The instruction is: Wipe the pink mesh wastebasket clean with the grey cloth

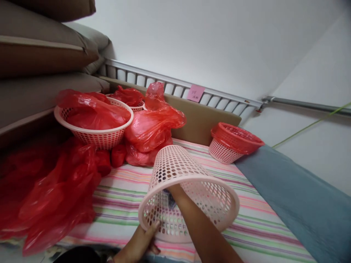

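Note:
A pink plastic mesh basket (178,171) lies tipped on its side, its wide mouth facing me. The thumb of my left hand (144,237) rests over the lower left of its rim, with the fingers underneath, so that hand is closed on the basket. My right arm reaches through the mouth, and my right hand (174,189) is inside; the upper wall hides its fingers. Near the right wrist, a small dark bluish thing (170,200) shows inside the basket. Whether my right hand holds it cannot be made out.
Another pink basket (109,137) holds red plastic bags, beside a bulging red bag (153,128). More red bags (60,193) lie at left on the striped sheet (123,190). A red-lined basket (227,146) stands at right. Stacked cushions (49,58) rise at left.

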Demonstrator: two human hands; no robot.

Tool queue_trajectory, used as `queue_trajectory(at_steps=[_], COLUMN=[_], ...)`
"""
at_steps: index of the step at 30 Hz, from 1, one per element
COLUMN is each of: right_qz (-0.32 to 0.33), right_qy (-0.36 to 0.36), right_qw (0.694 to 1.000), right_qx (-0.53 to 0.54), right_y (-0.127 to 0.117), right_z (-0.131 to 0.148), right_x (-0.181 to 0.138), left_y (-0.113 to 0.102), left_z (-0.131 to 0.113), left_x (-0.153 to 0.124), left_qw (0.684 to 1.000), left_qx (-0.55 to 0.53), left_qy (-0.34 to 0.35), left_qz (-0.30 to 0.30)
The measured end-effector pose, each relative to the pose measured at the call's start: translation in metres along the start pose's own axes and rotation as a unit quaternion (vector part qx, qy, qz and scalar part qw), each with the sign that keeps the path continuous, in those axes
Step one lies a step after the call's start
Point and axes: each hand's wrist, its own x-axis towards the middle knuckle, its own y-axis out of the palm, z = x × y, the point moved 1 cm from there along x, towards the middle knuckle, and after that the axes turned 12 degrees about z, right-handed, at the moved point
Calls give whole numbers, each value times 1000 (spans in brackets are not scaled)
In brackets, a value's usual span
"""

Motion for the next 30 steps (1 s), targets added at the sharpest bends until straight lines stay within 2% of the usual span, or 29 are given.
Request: queue_trajectory(at_steps=[3, 10, 12, 14, 17, 19, 21, 24, 27, 30], right_qz=[42, 90, 94, 95, 94, 72, 41, 17, 2, -27], right_qy=[6, 28, 38, 39, 47, 61, 66, 57, 42, 23], right_qw=[998, 986, 986, 987, 987, 989, 991, 993, 996, 999], right_qx=[-54, -139, -134, -127, -124, -117, -106, -106, -82, -38], right_y=[-2, 2, 1, 0, 0, 3, 9, 19, 24, 23], right_z=[7, 29, 31, 32, 30, 30, 31, 34, 31, 21], right_x=[-34, -159, -179, -186, -180, -170, -157, -130, -89, -44], left_y=[2, 8, 5, -2, -17, -23, -26, -26, -26, -25], left_z=[-3, -9, -13, -18, -25, -25, -20, -10, -3, 1], left_x=[0, -1, -4, -8, -12, -14, -13, -9, -7, -7], left_qw=[1000, 1000, 1000, 998, 984, 980, 983, 993, 995, 995], left_qx=[11, 10, 11, 35, 69, 63, 45, 34, 40, 49], left_qy=[17, 4, 5, 45, 134, 144, 124, 64, 15, -1], left_qz=[2, -10, -17, -40, -93, -125, -131, -98, -89, -89])
